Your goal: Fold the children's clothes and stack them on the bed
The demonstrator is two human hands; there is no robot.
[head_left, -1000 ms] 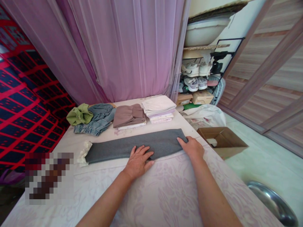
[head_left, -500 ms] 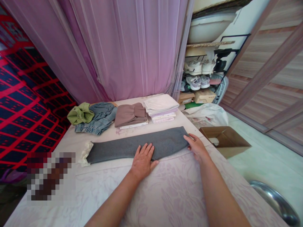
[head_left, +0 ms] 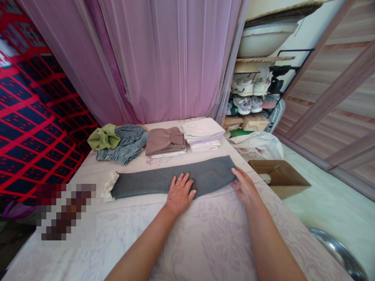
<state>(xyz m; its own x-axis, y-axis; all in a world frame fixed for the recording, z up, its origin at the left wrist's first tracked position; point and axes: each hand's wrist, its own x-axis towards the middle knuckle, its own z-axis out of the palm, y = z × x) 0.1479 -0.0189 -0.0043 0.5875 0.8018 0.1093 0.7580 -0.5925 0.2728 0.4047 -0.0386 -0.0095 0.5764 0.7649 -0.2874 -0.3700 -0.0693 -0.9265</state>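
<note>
Left hand (head_left: 181, 192) lies flat, fingers slightly apart, on a gray garment (head_left: 149, 181); the right hand (head_left: 243, 185) seems to pinch its right end, fingertips partly hidden. Flattening it well likely needs light, even pressure. On the floral cover (head_left: 219, 238), its long axis runs left-right, cream ruffle (head_left: 110, 186) pointing left.
</note>
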